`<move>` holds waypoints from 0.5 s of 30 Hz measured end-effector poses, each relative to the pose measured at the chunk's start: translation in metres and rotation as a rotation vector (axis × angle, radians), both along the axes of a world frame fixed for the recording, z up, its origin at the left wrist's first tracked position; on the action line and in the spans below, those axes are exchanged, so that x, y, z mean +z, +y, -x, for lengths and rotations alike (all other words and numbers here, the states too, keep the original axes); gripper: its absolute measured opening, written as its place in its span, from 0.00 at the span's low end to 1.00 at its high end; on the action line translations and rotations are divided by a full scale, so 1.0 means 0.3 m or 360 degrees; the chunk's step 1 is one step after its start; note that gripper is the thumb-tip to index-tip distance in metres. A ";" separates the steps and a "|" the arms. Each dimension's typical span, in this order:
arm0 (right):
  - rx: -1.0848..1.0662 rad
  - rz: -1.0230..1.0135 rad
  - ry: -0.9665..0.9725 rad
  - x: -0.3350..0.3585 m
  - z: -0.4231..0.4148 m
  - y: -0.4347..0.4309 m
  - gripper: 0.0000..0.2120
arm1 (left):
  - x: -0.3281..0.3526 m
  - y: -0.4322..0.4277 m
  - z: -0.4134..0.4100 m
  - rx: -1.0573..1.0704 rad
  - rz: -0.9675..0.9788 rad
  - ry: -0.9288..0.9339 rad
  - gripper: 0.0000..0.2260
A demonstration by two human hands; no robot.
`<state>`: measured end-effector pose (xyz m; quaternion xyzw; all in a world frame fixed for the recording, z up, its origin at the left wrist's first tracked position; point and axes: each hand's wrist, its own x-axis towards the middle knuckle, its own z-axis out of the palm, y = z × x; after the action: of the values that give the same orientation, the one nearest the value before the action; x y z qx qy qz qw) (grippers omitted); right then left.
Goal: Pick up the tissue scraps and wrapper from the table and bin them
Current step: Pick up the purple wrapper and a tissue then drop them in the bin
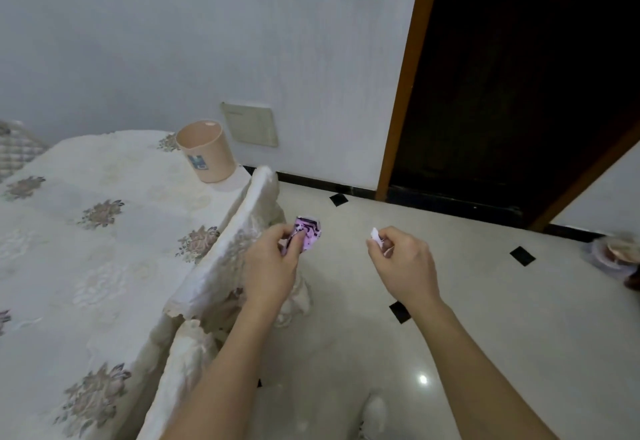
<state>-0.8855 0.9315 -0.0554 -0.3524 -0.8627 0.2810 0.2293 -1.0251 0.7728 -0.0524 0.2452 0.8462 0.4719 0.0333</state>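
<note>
Tiled floor (485, 301) w/ cloth-covered table (86, 231) at frame left, left hand (273, 263) fingers pinching purple wrapper (308, 235) at ctr, right hand (401, 259) fingers clamped on white tissue scrap (375, 234) ctr-right, both over floor, beige bin (207, 152) at table's far corner, upper ctr-left.

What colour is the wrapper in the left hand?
Wrapper: pink-purple with black swirls; head view.

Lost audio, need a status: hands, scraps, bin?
Left hand grips purple wrapper. Right hand pinches white tissue scrap. Bin upright at far corner of table; cloth-draped chair back between it and hands.
</note>
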 end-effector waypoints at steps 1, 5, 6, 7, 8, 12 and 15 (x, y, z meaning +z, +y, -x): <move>0.0006 -0.0002 -0.0013 0.009 0.012 0.064 0.11 | 0.009 0.059 0.007 0.0000 -0.0026 -0.0009 0.06; 0.0014 -0.0039 -0.0011 0.030 0.062 0.281 0.10 | 0.025 0.254 0.040 0.0053 -0.0102 -0.0044 0.05; 0.0015 -0.0038 -0.0015 0.028 0.075 0.325 0.10 | 0.021 0.294 0.050 0.0071 -0.0105 -0.0054 0.05; 0.0015 -0.0026 -0.0018 0.025 0.088 0.364 0.09 | 0.016 0.328 0.060 0.0087 -0.0095 -0.0061 0.06; 0.0019 -0.0004 -0.0017 0.022 0.102 0.398 0.09 | 0.012 0.360 0.071 0.0101 -0.0091 -0.0072 0.06; 0.0060 0.0087 -0.0013 0.010 0.172 0.500 0.09 | 0.003 0.472 0.126 0.0120 -0.0089 -0.0118 0.06; 0.0109 0.0099 -0.0046 -0.005 0.239 0.563 0.08 | -0.002 0.545 0.182 0.0141 -0.0062 -0.0117 0.06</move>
<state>-0.9573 1.1003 -0.0569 -0.3338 -0.8682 0.3103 0.1961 -1.0796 0.9362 -0.0531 0.1906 0.8452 0.4978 0.0386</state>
